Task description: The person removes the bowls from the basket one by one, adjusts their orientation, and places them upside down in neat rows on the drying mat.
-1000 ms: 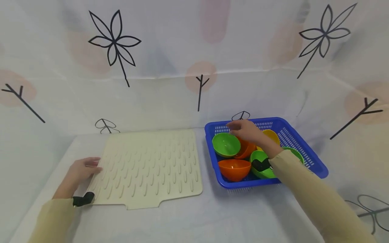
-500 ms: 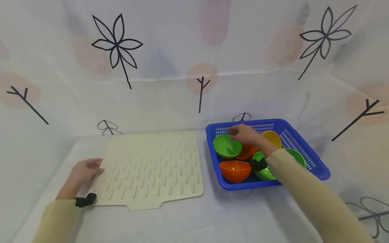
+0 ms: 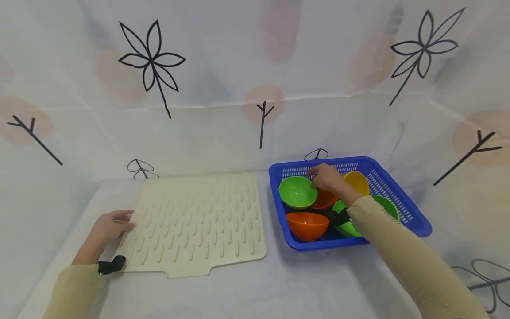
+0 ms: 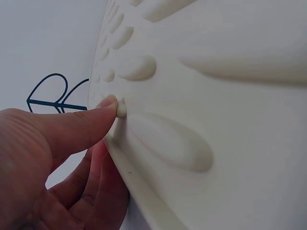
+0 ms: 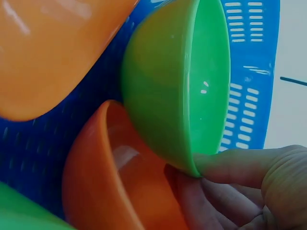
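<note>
The board lay left of the basket, the backdrop behind both; the basket held a far-left bowl, a near-left bowl before it and further bowls to the right; the left hand was at the board's left edge, the right hand at the far-left bowl's rim.

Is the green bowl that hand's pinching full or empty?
Empty: the green bowl the right hand pinches shows only a bare inside in the head view.
</note>
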